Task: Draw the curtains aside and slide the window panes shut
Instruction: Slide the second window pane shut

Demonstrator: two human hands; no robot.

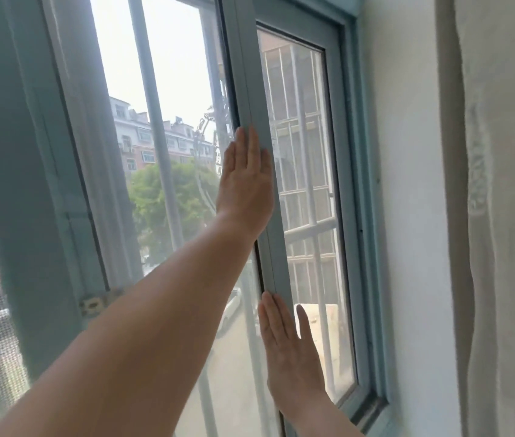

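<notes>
Left hand (245,181) high, right hand (291,351) low, both flat and straight-fingered on the window pane's stile (247,86), likely spreading the push so it slides evenly.

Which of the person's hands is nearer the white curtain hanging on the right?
Right. The right hand lies flat low on the pane, closer to the curtain; the left hand presses the pane's frame higher up, farther left.
</notes>
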